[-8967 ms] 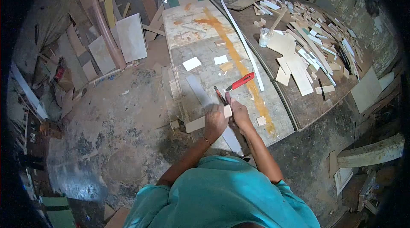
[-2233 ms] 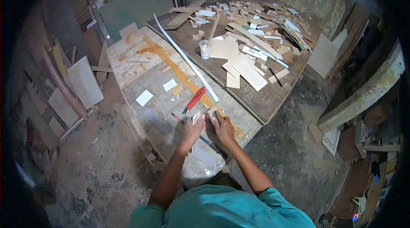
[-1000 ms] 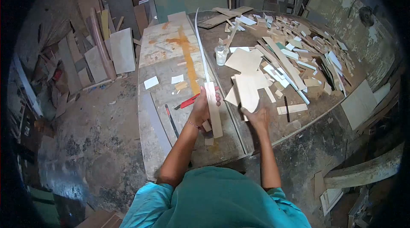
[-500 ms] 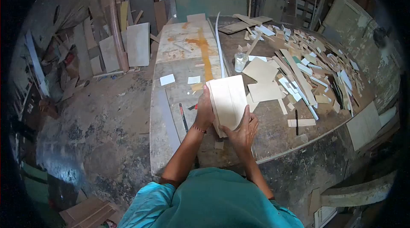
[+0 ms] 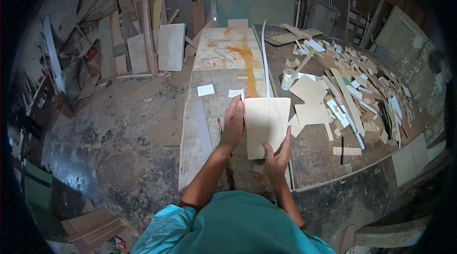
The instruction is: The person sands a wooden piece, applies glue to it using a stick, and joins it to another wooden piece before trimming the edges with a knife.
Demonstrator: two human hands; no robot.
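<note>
Two pale plywood pieces (image 5: 266,125) are held side by side, edge to edge, above the workbench (image 5: 214,78). My left hand (image 5: 234,123) grips their left edge, with a small white chip sticking up by the fingertips. My right hand (image 5: 278,154) holds the bottom right corner, thumb on the face. A dark pencil-like tool (image 5: 219,126) lies on the bench just left of my left hand; the red-handled tool is hidden behind the pieces.
A dark table (image 5: 323,154) on the right is heaped with wood offcuts (image 5: 352,82), beside a clear glass jar (image 5: 287,79). A long white strip (image 5: 264,63) runs along the bench seam. White cards (image 5: 205,90) lie on the bench. Boards (image 5: 170,47) lean at the far left.
Earlier both hands worked low on the bench by the red-handled tool. My left hand then lifted a narrow strip, my right hand took a wider piece, and both now hold them together.
</note>
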